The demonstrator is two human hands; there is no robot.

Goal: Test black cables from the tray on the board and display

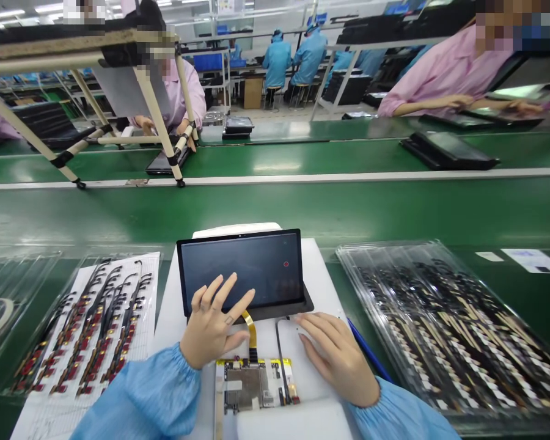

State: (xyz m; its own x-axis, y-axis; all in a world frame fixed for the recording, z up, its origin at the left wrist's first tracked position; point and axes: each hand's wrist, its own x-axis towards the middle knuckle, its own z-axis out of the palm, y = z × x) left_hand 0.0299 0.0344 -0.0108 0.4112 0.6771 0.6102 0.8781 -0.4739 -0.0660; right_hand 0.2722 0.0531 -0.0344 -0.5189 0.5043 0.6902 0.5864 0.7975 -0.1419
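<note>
1. The left grip (213,325) is open, its fingers spread and resting on the lower left of the screen of a black tablet (241,269). It has hold of nothing.
2. The right grip (338,357) is also open, lying flat on a white foam pad (323,293) with nothing held. Its fingertips sit just beside a thin black cable (280,354).
3. The tablet lies on the pad, far from the hands, its dark screen showing a small red ring (286,264).
4. A gold ribbon cable (250,327) runs from the tablet's near edge to a circuit board (252,385), which lies on the pad between the hands. The black cable also reaches this board.
5. On the left of the desk (334,287), a clear plastic tray (36,321) holds a paper sheet with rows of black flex cables (85,327).
6. On the right, another clear tray (449,333) is packed with similar cables, and a blue pen (370,351) lies beside it.
7. Beyond the desk runs a green conveyor belt (275,211). Across it, co-workers in pink smocks (449,76) handle other tablets.
</note>
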